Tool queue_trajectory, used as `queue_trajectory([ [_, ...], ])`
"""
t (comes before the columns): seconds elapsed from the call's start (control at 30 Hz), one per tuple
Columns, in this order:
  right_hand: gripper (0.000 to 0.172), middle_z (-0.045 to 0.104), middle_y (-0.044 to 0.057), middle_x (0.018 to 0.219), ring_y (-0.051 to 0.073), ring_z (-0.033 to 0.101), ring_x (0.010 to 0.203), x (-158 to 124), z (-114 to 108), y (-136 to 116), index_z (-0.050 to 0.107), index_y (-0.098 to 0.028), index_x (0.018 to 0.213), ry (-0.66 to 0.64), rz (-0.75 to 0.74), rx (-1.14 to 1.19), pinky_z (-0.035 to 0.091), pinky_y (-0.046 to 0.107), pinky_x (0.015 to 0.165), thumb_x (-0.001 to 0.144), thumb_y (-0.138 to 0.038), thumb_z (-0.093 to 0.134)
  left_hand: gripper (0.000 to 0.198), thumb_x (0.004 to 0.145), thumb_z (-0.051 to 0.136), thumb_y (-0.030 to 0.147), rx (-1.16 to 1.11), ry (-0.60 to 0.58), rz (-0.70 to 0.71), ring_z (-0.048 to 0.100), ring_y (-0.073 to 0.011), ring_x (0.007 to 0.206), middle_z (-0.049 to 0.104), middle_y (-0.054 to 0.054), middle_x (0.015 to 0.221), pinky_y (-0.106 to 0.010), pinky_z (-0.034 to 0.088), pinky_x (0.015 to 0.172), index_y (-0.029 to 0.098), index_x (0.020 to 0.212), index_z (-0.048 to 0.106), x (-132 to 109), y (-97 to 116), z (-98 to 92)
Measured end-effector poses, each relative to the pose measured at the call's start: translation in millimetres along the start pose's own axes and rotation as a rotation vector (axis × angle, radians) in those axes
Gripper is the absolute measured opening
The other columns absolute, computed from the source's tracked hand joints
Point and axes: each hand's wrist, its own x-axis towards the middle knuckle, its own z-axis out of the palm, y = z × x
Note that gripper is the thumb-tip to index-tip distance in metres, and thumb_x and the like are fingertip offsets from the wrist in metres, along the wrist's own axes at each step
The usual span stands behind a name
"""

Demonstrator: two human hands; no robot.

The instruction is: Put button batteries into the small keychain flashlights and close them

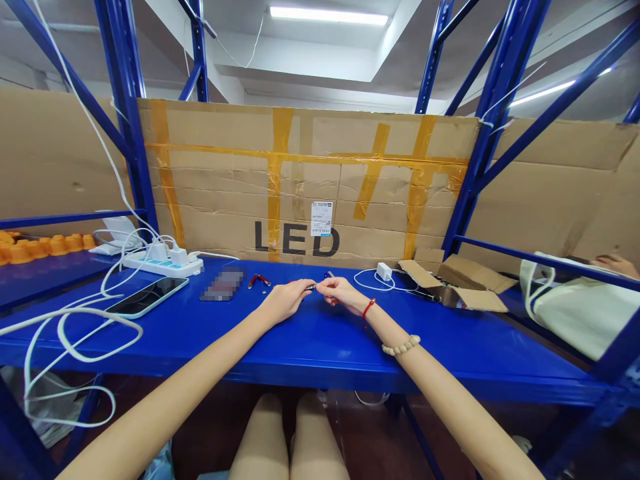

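My left hand (286, 301) rests low over the blue shelf top (320, 340), its fingers closed on a small dark, shiny object (311, 287). A bit of red shows at the top of those fingers. My right hand (341, 295) is pinched at the other end of the object, fingertips close to the left ones; anything inside its pinch is too small to make out. Left of my hands lie a red, bent piece with two arms (259, 280) and a tiny silvery disc (264, 291). Behind my right hand a small dark blue item (328, 274) shows in part.
To the left lie a phone (149, 297), a blurred dark flat item (223, 284), a white power strip (165, 262) and looped white cables. At right are a white charger (384, 271) and an open cardboard box (460, 283). A large LED carton (225, 193) stands behind.
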Motion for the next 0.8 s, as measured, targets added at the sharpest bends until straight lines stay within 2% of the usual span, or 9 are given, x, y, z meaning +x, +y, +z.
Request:
queue_trajectory([
  [0.13, 0.043, 0.050, -0.005, 0.050, 0.004, 0.042, 0.044, -1.7, -0.4, 0.4, 0.061, -0.015, 0.066, 0.016, 0.002, -0.032, 0.031, 0.017, 0.041, 0.053, -0.054, 0.072, 0.033, 0.091, 0.034, 0.023, 0.055, -0.059, -0.007, 0.061, -0.0171, 0.094, 0.063, -0.006, 0.105, -0.024, 0.050, 0.074, 0.022, 0.123, 0.044, -0.7, -0.5, -1.6],
  [0.23, 0.041, 0.051, -0.005, 0.050, 0.004, 0.043, 0.044, -2.4, 0.7, 0.4, 0.062, -0.015, 0.067, 0.035, -0.011, -0.068, 0.031, 0.017, 0.041, 0.055, -0.053, 0.071, 0.032, 0.091, 0.034, 0.022, 0.094, -0.102, -0.034, 0.062, -0.0162, 0.087, 0.063, -0.005, 0.097, -0.022, 0.050, 0.067, 0.022, 0.120, 0.048, -1.3, -2.0, -2.1],
  [0.47, 0.040, 0.053, -0.002, 0.053, 0.006, 0.045, 0.043, 0.8, 3.5, 2.5, 0.064, -0.014, 0.069, 0.084, -0.089, -0.173, 0.034, 0.018, 0.040, 0.062, -0.054, 0.065, 0.031, 0.091, 0.033, 0.021, 0.076, -0.097, -0.057, 0.059, -0.0184, 0.100, 0.061, -0.007, 0.111, -0.026, 0.050, 0.075, 0.020, 0.119, 0.046, -0.7, -5.6, 2.4],
  [0.57, 0.040, 0.055, -0.001, 0.055, 0.006, 0.045, 0.040, 3.5, 2.5, 5.7, 0.066, -0.013, 0.074, 0.128, -0.167, -0.251, 0.035, 0.020, 0.040, 0.067, -0.052, 0.062, 0.030, 0.091, 0.034, 0.022, 0.063, -0.099, -0.078, 0.059, -0.0184, 0.102, 0.060, -0.006, 0.116, -0.027, 0.050, 0.078, 0.020, 0.119, 0.046, -0.1, -5.6, 3.3],
  [0.63, 0.038, 0.059, 0.001, 0.064, 0.006, 0.045, 0.040, 4.9, 1.0, 7.1, 0.067, -0.014, 0.083, 0.174, -0.244, -0.316, 0.036, 0.020, 0.041, 0.068, -0.048, 0.063, 0.030, 0.091, 0.033, 0.022, 0.057, -0.095, -0.101, 0.059, -0.0184, 0.103, 0.060, -0.006, 0.117, -0.027, 0.049, 0.079, 0.020, 0.118, 0.046, 0.1, -5.3, 2.8],
  [0.7, 0.035, 0.061, 0.003, 0.076, 0.005, 0.045, 0.042, 5.4, -0.6, 7.3, 0.067, -0.016, 0.092, 0.225, -0.337, -0.392, 0.038, 0.021, 0.045, 0.068, -0.042, 0.066, 0.030, 0.091, 0.031, 0.022, 0.051, -0.089, -0.128, 0.060, -0.0186, 0.102, 0.060, -0.006, 0.116, -0.027, 0.050, 0.079, 0.020, 0.118, 0.046, 0.1, -5.2, 1.7],
  [0.8, 0.028, 0.060, 0.002, 0.083, 0.004, 0.042, 0.045, 5.1, -1.9, 6.0, 0.068, -0.021, 0.095, 0.277, -0.462, -0.505, 0.041, 0.022, 0.054, 0.070, -0.033, 0.067, 0.029, 0.092, 0.030, 0.023, 0.038, -0.088, -0.152, 0.062, -0.0189, 0.096, 0.063, -0.006, 0.112, -0.027, 0.051, 0.074, 0.020, 0.116, 0.046, -0.2, -5.4, 0.1],
])
